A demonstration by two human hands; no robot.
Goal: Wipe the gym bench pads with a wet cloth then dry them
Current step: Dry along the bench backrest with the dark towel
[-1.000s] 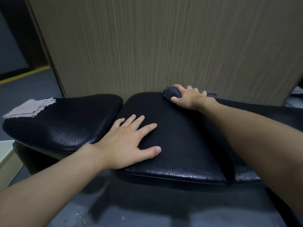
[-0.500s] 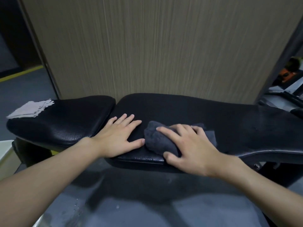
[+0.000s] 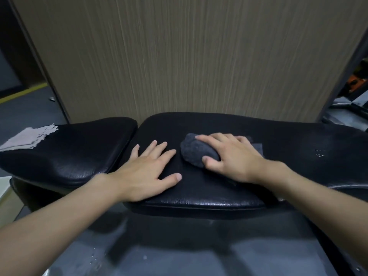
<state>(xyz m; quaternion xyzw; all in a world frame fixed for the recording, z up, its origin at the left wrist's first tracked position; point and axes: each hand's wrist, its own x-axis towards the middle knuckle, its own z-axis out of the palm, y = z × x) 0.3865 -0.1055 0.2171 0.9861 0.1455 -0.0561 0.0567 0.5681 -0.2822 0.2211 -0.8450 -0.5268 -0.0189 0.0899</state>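
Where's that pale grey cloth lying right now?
In the head view, the pale grey cloth lies at the far left, on the outer end of the smaller black pad, well left of the left hand.

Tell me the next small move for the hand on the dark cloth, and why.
Probably slide the dark cloth rightward along the long pad. The right hand grips it near the pad's left end, the left hand lies flat just beside it on that side, and the pad's right stretch, where droplets sit, lies beyond the cloth.
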